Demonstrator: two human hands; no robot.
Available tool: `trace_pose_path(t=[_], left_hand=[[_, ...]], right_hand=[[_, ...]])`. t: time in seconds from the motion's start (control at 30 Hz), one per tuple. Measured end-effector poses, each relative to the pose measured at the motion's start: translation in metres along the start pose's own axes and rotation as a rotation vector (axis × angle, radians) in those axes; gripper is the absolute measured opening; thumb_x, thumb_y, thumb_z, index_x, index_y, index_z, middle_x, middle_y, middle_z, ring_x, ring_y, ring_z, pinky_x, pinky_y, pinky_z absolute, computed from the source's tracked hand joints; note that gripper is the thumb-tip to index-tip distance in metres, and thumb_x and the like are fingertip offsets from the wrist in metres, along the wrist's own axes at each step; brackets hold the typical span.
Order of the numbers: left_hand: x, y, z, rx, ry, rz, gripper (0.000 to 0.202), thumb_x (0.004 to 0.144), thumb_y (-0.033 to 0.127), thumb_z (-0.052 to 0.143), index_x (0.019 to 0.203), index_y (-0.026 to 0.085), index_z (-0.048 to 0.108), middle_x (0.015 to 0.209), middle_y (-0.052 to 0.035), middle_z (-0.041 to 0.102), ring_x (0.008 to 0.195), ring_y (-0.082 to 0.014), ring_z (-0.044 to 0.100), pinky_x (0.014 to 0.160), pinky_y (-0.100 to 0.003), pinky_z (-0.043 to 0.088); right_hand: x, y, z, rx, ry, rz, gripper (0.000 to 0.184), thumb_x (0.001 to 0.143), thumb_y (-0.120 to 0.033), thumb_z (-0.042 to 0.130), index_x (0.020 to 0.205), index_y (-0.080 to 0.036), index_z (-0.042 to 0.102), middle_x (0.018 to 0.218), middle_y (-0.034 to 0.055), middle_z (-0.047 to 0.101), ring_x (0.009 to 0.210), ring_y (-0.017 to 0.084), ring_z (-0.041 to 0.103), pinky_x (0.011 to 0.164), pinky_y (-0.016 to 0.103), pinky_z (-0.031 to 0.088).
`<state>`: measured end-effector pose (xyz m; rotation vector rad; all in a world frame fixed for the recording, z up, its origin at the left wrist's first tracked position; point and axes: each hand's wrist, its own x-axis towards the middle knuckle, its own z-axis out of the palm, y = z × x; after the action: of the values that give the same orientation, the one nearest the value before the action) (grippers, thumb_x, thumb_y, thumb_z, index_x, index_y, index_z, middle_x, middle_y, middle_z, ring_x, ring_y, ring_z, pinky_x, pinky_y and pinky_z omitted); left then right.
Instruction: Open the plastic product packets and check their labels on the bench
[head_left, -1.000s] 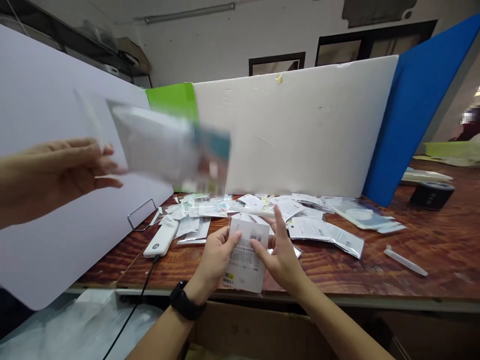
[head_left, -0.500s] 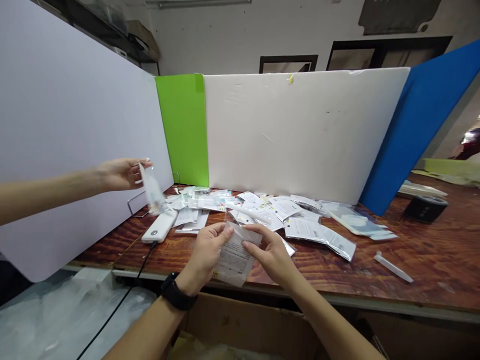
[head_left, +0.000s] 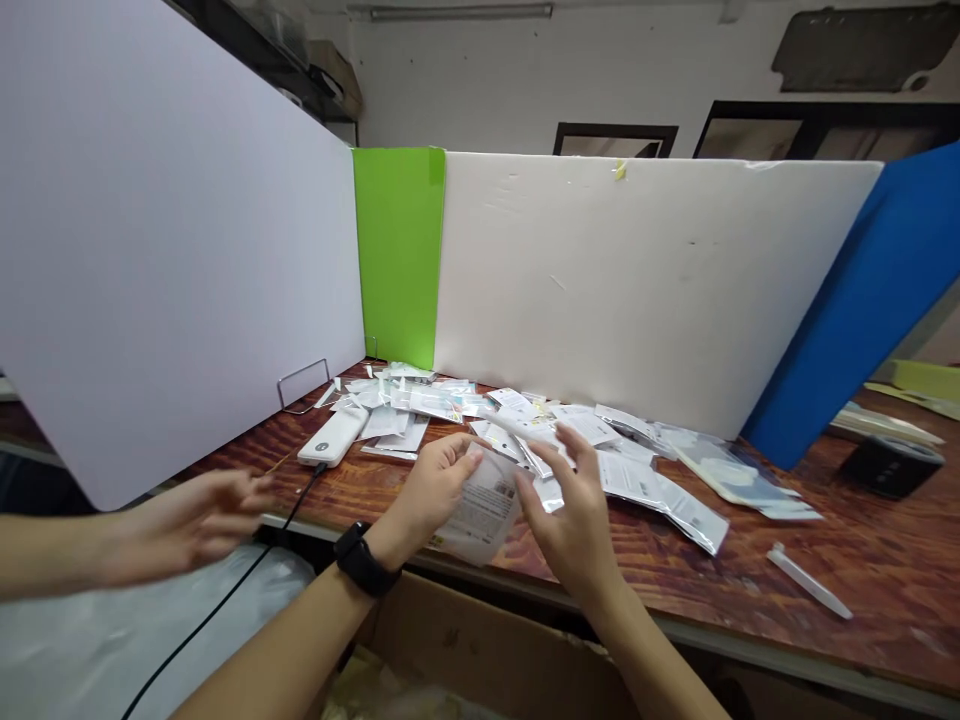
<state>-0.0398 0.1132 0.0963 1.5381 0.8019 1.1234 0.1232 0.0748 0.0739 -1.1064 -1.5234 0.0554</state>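
Just over the near edge of the wooden table [head_left: 750, 610], the left hand [head_left: 431, 490] is gripping a printed packet [head_left: 480, 505] between thumb and fingers by its upper left part. The packet is tilting, its lines of text and a barcode facing up towards the person, with a yellow mark showing near its bottom corner. A black watch [head_left: 365, 560] is circling the left wrist. The right hand [head_left: 570, 510] is hovering open at the packet's right edge, fingers spreading; I can't tell whether the thumb is touching it. Behind both hands, a pile of packets [head_left: 592, 425] is sprawling over the tabletop, and a white power bank [head_left: 330, 440] is lying to its left, trailing a black cable [head_left: 217, 607]. From the far left, a co-worker's hand [head_left: 199, 530] is hanging near that cable, its fingers blurring. Below the table edge, a cardboard box [head_left: 480, 625] is standing partly in shadow. Off to the right, a slim white plastic strip [head_left: 808, 582] is lying by itself.
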Motion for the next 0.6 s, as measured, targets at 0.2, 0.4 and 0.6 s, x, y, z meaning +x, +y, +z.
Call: trace_pose_path(t=[0.2,0.4,0.6], left_hand=[[-0.015,0.010,0.013,0.305,-0.103,0.199,0.026,0.085,0.022,0.050,0.108,0.021,0.062,0.083,-0.0047,0.067,0.073,-0.0195,0.059,0.070,-0.030,0.040],[-0.023,0.014,0.015,0.779,-0.197,0.376,0.042,0.089,0.015,0.035,0.128,0.020,0.048,0.067,-0.0030,0.065,0.054,-0.0187,0.055,0.054,-0.028,0.035],[-0.023,0.015,0.013,1.083,-0.221,0.429,0.056,0.080,0.004,0.034,0.133,0.019,0.043,0.066,-0.0045,0.066,0.055,-0.0232,0.058,0.052,-0.030,0.033]], right_hand=[[-0.005,-0.005,0.001,-0.226,0.073,-0.315,0.019,0.087,-0.015,0.054,0.105,-0.013,0.062,0.095,0.0129,0.061,0.089,0.023,0.061,0.075,0.039,0.054],[0.001,-0.011,-0.005,-0.102,0.064,-0.242,0.011,0.088,-0.015,0.055,0.090,-0.015,0.066,0.083,0.0078,0.067,0.077,0.019,0.064,0.069,0.032,0.054],[0.002,-0.011,-0.008,-0.109,0.050,-0.200,0.014,0.084,-0.018,0.056,0.084,-0.018,0.069,0.079,0.0072,0.069,0.067,0.018,0.065,0.061,0.030,0.052]])
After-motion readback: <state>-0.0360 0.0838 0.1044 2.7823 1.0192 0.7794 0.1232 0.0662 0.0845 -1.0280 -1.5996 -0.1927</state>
